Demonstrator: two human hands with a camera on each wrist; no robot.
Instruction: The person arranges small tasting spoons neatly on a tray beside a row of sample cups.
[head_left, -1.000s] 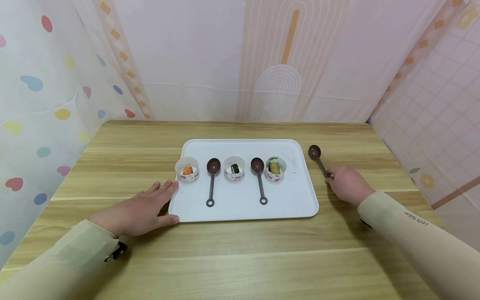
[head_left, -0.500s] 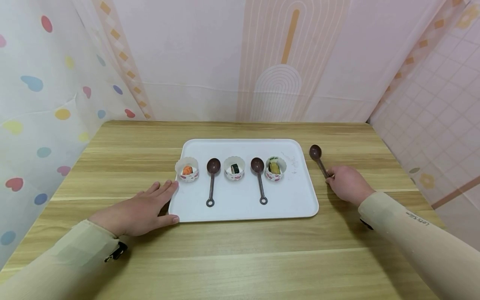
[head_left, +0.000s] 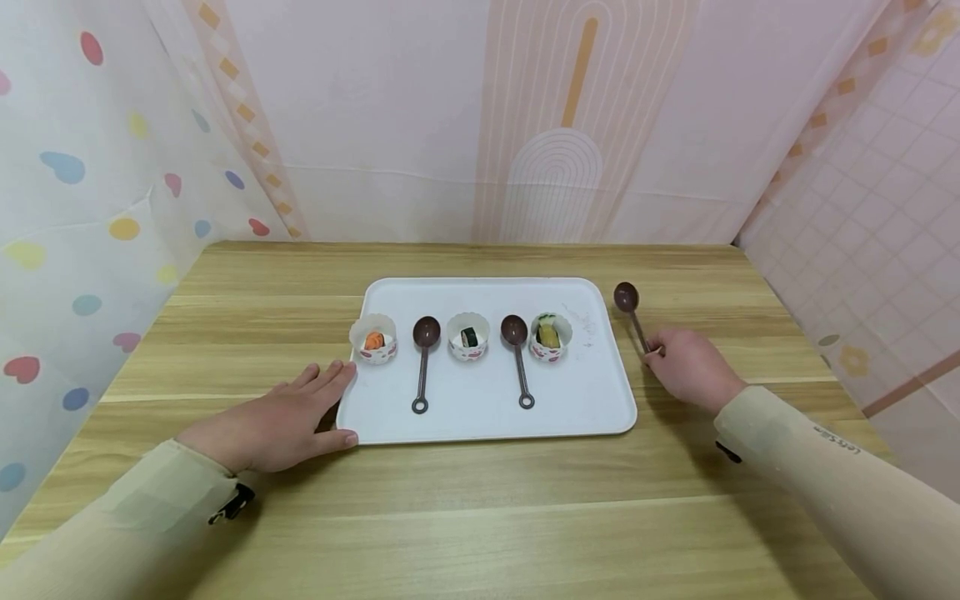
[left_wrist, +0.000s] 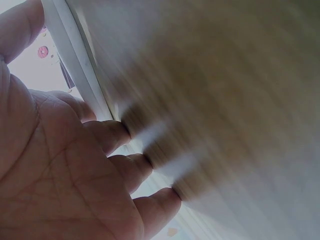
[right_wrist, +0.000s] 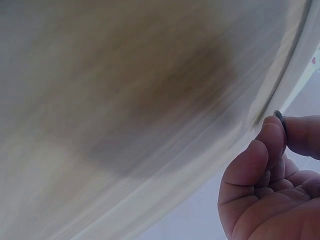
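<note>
In the head view my right hand (head_left: 692, 367) pinches the handle end of a brown measuring spoon (head_left: 626, 297), just right of the white tray (head_left: 480, 417). The right wrist view shows the dark handle tip (right_wrist: 279, 116) between thumb and fingertips. My left hand (head_left: 273, 423) lies with fingers spread against the tray's left edge; the left wrist view shows its palm (left_wrist: 65, 170). On the tray stand a paper cup with an orange piece (head_left: 374, 340), a cup with a dark green roll (head_left: 468, 337) and a cup with a yellow-green piece (head_left: 549, 337). Two similar spoons, left (head_left: 426, 333) and right (head_left: 514, 332), lie between them.
The tray rests on a wood-grain table (head_left: 480, 517). Behind the table hangs a pale patterned curtain (head_left: 390, 125), with a dotted one (head_left: 82, 192) on the left and a checked one (head_left: 877, 192) on the right.
My right hand has shifted slightly left with the spoon, whose bowl now sits a little higher in the view, closer to the tray's edge. My left hand stays in place.
</note>
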